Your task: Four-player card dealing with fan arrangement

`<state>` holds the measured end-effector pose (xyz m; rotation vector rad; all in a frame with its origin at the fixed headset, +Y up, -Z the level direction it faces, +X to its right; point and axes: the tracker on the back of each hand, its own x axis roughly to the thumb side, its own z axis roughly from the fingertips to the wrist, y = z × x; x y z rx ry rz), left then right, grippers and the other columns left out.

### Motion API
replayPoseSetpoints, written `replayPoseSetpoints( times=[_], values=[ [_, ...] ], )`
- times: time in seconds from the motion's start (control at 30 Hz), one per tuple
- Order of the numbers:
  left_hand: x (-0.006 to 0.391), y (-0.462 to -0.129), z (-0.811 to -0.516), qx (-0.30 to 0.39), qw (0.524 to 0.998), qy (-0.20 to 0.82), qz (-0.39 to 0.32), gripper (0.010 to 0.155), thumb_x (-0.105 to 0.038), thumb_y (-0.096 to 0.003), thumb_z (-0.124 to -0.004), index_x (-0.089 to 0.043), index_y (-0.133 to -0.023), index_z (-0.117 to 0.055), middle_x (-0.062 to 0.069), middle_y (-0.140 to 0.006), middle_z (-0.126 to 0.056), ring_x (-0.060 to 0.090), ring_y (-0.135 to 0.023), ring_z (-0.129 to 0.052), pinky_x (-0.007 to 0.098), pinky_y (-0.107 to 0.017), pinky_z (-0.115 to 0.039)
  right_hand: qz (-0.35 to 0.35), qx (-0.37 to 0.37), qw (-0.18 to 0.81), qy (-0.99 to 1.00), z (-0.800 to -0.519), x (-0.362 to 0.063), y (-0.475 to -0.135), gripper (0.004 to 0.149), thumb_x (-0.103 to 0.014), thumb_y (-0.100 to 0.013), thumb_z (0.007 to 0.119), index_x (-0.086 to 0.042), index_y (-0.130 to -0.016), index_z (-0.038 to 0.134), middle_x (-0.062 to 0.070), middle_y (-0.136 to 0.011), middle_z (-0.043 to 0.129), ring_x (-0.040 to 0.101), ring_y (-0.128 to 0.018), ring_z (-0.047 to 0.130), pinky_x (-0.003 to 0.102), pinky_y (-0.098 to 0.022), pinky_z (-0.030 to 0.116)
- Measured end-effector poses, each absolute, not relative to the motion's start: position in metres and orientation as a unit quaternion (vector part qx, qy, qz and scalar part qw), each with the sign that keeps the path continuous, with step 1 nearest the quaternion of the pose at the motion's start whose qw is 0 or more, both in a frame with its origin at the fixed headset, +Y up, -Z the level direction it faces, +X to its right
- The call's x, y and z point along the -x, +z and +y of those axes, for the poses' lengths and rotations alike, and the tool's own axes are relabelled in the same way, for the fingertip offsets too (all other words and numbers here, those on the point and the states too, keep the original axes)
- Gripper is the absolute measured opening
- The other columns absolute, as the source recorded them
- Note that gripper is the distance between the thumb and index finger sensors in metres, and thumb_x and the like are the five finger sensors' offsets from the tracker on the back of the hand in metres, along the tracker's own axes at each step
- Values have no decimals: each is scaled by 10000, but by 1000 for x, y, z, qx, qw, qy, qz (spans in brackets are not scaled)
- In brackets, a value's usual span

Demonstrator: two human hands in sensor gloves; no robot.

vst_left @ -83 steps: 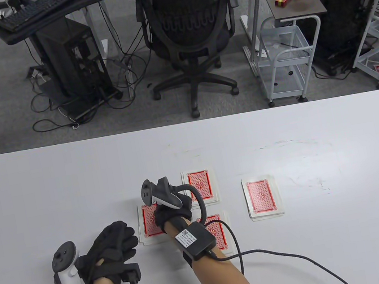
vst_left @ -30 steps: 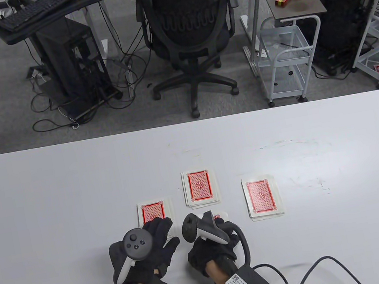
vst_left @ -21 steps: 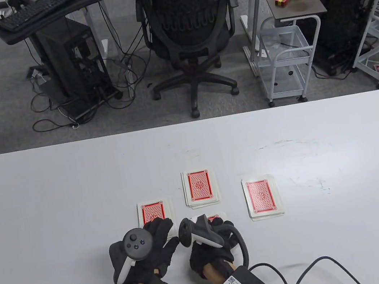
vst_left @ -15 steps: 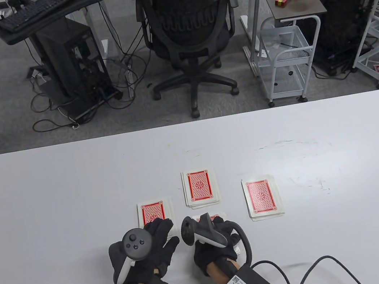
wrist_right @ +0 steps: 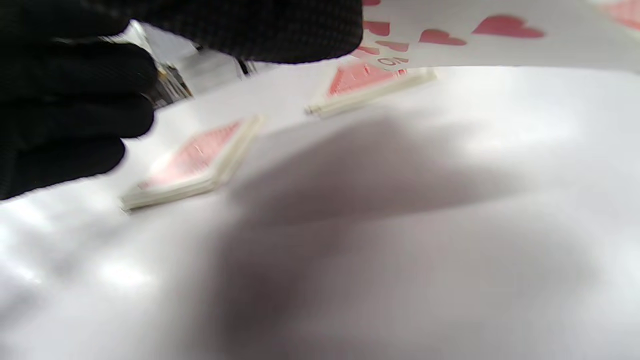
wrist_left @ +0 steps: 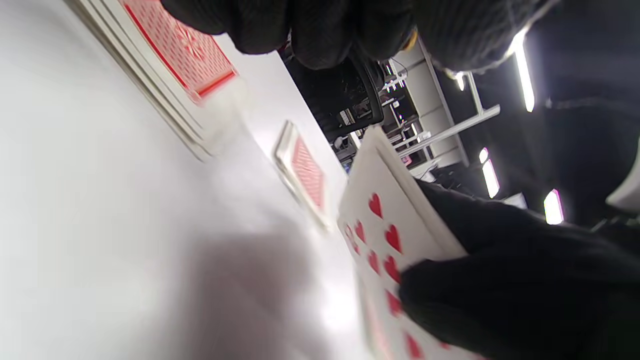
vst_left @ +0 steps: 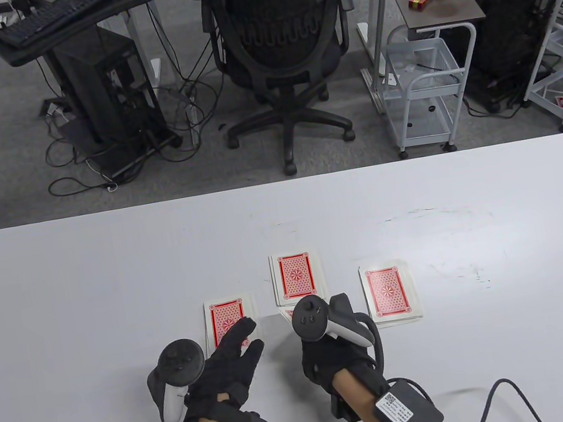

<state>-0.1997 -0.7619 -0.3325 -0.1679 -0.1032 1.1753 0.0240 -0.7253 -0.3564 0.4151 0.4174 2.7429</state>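
- Right hand (vst_left: 335, 359), lower centre of the table view: my grip holds a packet of cards (wrist_left: 395, 240) lifted off the surface (vst_left: 83, 289). In the left wrist view the packet stands tilted at centre right, its bottom face a hearts card, with black fingers (wrist_left: 500, 300) clamped over its lower edge. I judge the tilt serves to get fingers under the packet so it can be spread into a fan.
- Left hand (vst_left: 216, 366), lower left of centre: fingers extended and loosely spread, holding nothing that I can see. Its fingertips (vst_left: 245, 329) overlap the near corner of the left pile (vst_left: 227, 318); whether they press it I cannot tell. I take this hand to be waiting to receive or steady the packet.
- Centre pile (vst_left: 297, 276), mid-frame, and right pile (vst_left: 389, 292), right of centre: both face down, squared, well apart from each other. The spacing suits four separate player positions.
- In the table view the right hand's tracker hides most of the lifted packet; only a corner shows just below the centre pile.
- In the right wrist view the hearts face (wrist_right: 450, 30) crosses the top edge, with two face-down piles beyond, blurred.
- Stage, as I judge it: dealing looks finished; fanning of the near packet is in hand, three piles not yet spread.
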Motion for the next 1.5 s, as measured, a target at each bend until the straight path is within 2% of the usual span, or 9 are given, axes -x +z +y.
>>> replayPoseSetpoints(
  times=[0.17,0.3,0.4,0.53,0.67,0.87,1.3,1.43,1.5],
  values=[
    [194,-329,-769,116,704,699,-54,734,-558,-510,-716,-282,-1105,-387,58,-1165,-485,423,-1053,-558,539,-727,-552,5,-218,145,965,-701,-6,-339,706,-15,-518,667,24,-1074,234,365,-1032,258,681,-949,356,723,-622,432],
    [187,-328,-777,154,599,783,-75,845,-609,-505,-674,-254,-1117,-213,101,-1188,-336,446,-1073,-506,550,-744,-527,-58,-267,137,952,-693,13,-322,705,-22,-517,670,20,-1074,241,358,-1033,267,671,-953,360,715,-625,428],
    [181,-328,-782,179,530,822,-104,908,-642,-500,-636,-223,-1108,-108,150,-1184,-256,466,-1077,-503,557,-748,-534,-67,-295,111,947,-695,27,-313,702,-27,-517,669,17,-1074,244,354,-1035,269,668,-955,360,714,-628,427],
    [174,-328,-787,201,488,842,-110,911,-641,-499,-601,-192,-1098,-81,164,-1168,-313,430,-1062,-610,529,-740,-610,-59,-327,109,937,-702,41,-306,702,-27,-518,667,17,-1073,240,352,-1036,266,665,-958,358,713,-630,424],
    [177,-327,-791,195,484,848,-88,826,-591,-514,-572,-183,-1109,-169,133,-1149,-440,417,-1028,-677,515,-719,-665,-62,-342,141,927,-703,38,-308,701,-52,-513,694,17,-1073,278,325,-1042,285,621,-970,357,681,-641,425],
    [181,-329,-793,184,495,847,-64,676,-467,-566,-554,-190,-1108,-259,115,-1119,-536,397,-966,-785,482,-670,-768,-1,-375,252,892,-704,20,-320,813,-199,-537,797,17,-1085,237,310,-1063,233,597,-1000,254,674,-651,306],
    [178,-337,-765,169,548,819,5,598,-412,-587,-584,-170,-1093,-376,102,-1074,-635,397,-890,-876,474,-573,-861,56,-400,360,841,-693,-10,-338,906,-392,-547,814,-6,-1096,205,308,-1071,202,593,-1003,206,673,-645,251],
    [176,-342,-739,114,650,751,-12,582,-412,-589,-595,-199,-1094,-399,84,-1078,-646,402,-902,-864,490,-589,-836,35,-320,456,830,-686,-34,-339,785,-399,-591,743,-18,-1105,288,312,-1070,289,605,-1000,331,678,-644,354],
    [174,-343,-729,85,706,703,-22,572,-418,-589,-605,-227,-1093,-414,61,-1081,-655,388,-910,-865,494,-599,-828,17,-252,528,811,-691,-48,-339,662,-344,-601,726,-34,-1097,417,299,-1058,431,601,-981,508,677,-631,479]
  ],
)
